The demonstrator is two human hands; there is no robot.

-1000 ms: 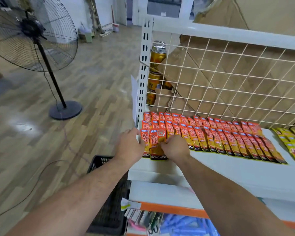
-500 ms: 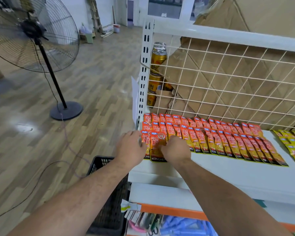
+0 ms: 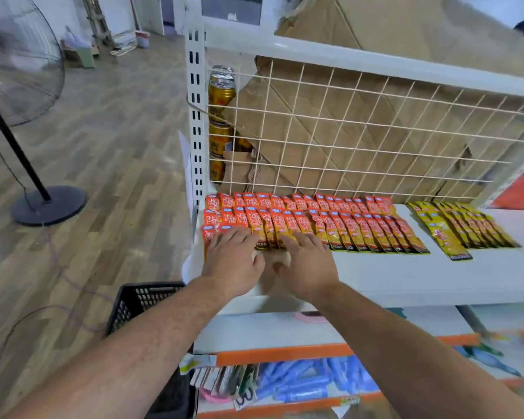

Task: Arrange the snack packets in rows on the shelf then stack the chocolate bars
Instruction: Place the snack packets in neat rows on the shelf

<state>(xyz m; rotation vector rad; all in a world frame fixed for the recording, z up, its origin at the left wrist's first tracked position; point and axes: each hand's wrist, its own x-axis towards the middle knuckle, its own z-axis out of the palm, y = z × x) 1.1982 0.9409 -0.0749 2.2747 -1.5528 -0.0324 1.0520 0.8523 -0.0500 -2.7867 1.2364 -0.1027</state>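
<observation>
Orange snack packets (image 3: 339,225) lie in overlapping rows along the back of the white shelf (image 3: 436,276), from its left end to past the middle. Yellow snack packets (image 3: 466,228) lie in a separate overlapping row at the right. My left hand (image 3: 232,261) rests flat, fingers straight, on the leftmost front packets. Beside it, my right hand (image 3: 307,264) lies flat with spread fingers on the lower ends of neighbouring packets. Neither hand grips anything. No chocolate bars are in view.
A white wire grid (image 3: 360,131) backs the shelf, with cardboard (image 3: 330,95) and stacked gold cans (image 3: 221,116) behind it. A black plastic crate (image 3: 139,300) stands on the wooden floor at the shelf's left end. A standing fan (image 3: 28,116) is further left. Lower shelves hold blue packets (image 3: 300,379).
Both hands have flattened out on the leftmost packets, where they were bunched round one packet before. The view has shifted right, showing more yellow packets.
</observation>
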